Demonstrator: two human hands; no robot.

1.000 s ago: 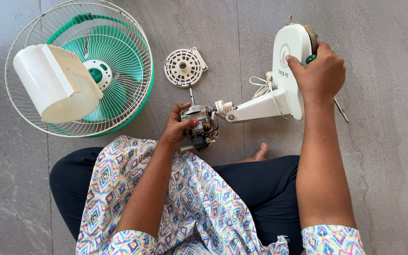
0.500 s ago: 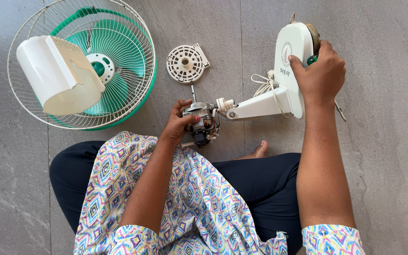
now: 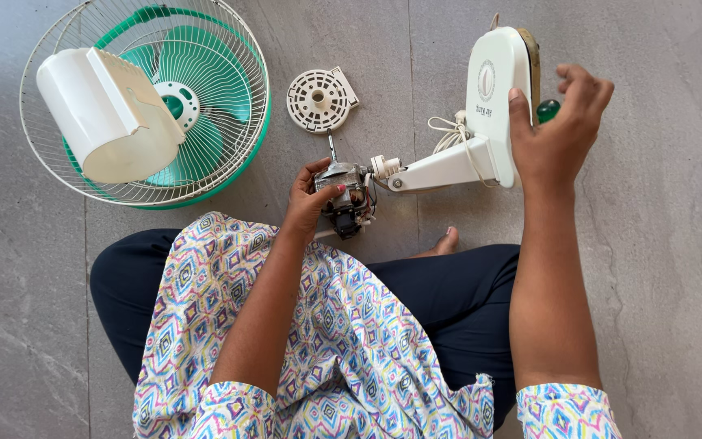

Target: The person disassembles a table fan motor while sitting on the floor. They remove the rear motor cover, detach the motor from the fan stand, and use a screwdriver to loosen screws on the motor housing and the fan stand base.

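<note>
On the grey floor between our knees, our left hand (image 3: 312,197) grips the bared fan motor (image 3: 344,195) while our right hand (image 3: 560,130) loosely holds the white base (image 3: 493,97), the cage with blade (image 3: 156,97), rear cover (image 3: 103,114) and round plate (image 3: 317,100) already off.

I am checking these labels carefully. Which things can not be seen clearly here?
- Motor, head view: left hand covers its left side.
- Green object: right hand and fan base hide most of it.
- Fan guard: top cut by frame edge.
</note>
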